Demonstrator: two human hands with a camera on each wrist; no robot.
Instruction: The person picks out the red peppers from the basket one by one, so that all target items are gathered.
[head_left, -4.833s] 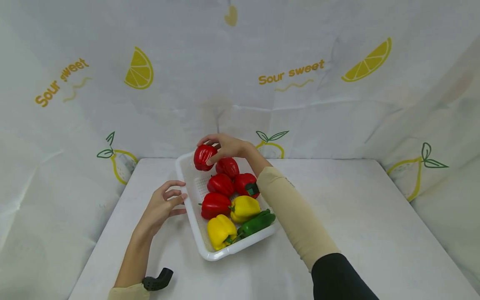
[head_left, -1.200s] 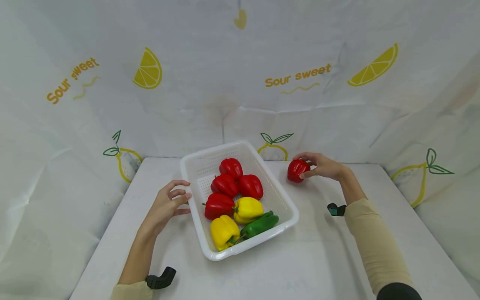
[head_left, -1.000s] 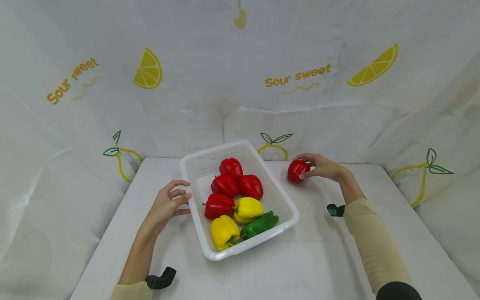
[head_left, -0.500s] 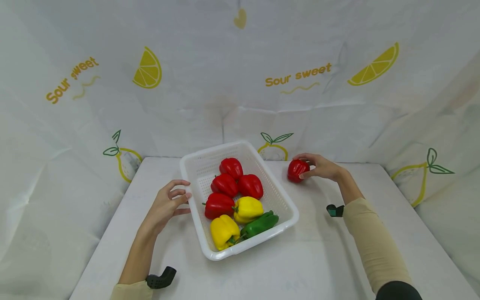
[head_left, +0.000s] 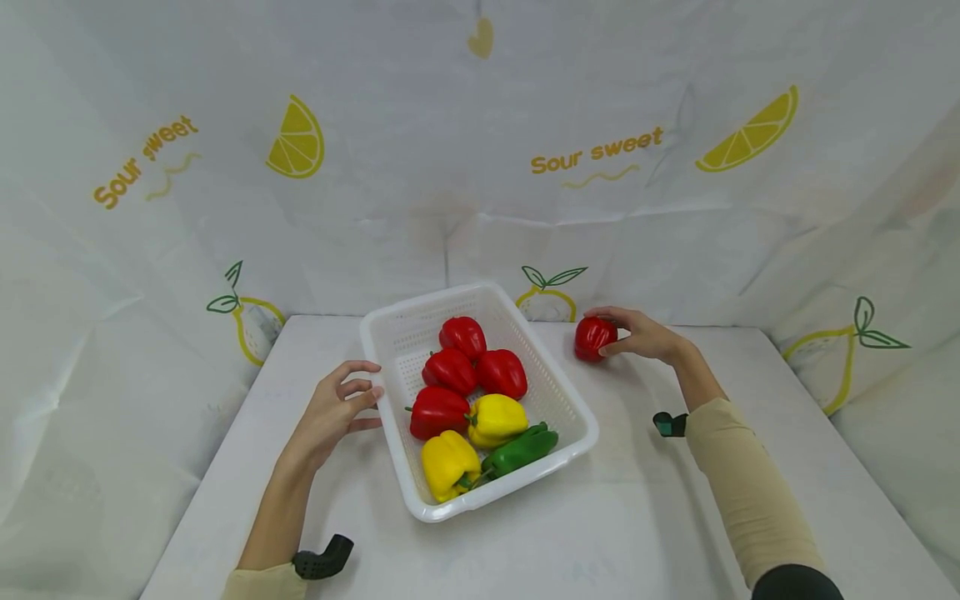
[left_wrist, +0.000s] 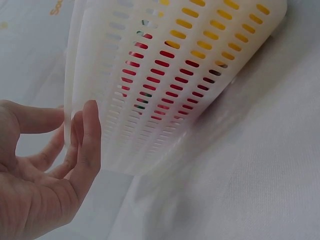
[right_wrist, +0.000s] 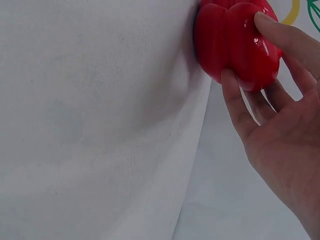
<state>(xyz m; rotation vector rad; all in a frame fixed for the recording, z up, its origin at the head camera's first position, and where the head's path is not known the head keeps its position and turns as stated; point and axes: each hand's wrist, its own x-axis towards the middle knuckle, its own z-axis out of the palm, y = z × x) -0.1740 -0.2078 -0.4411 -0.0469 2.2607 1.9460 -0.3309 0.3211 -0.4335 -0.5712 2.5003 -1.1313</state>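
Observation:
My left hand (head_left: 330, 408) pinches the left rim of a white perforated plastic basket (head_left: 393, 454); in the left wrist view the thumb and fingers (left_wrist: 92, 130) lie on either side of that rim. To the right of the basket, near the table's back edge, my right hand (head_left: 637, 333) holds a red bell pepper (head_left: 595, 339) between thumb and fingers. The right wrist view has this pepper (right_wrist: 235, 42) low against the white tabletop. Inside the basket lie several red bell peppers (head_left: 450, 371), two yellow bell peppers (head_left: 447, 464) and a green pepper (head_left: 519, 450).
The white table (head_left: 555, 533) ends at the back against a hanging sheet (head_left: 420, 167) with lemon prints, which also covers both sides. A black wrist mount (head_left: 322, 557) sits on the left sleeve, another wrist mount (head_left: 670, 423) by the right sleeve.
Since the earliest frame, my right hand has carried the red bell pepper out of the basket to the table at its right. In the last second hand and pepper have hardly moved.

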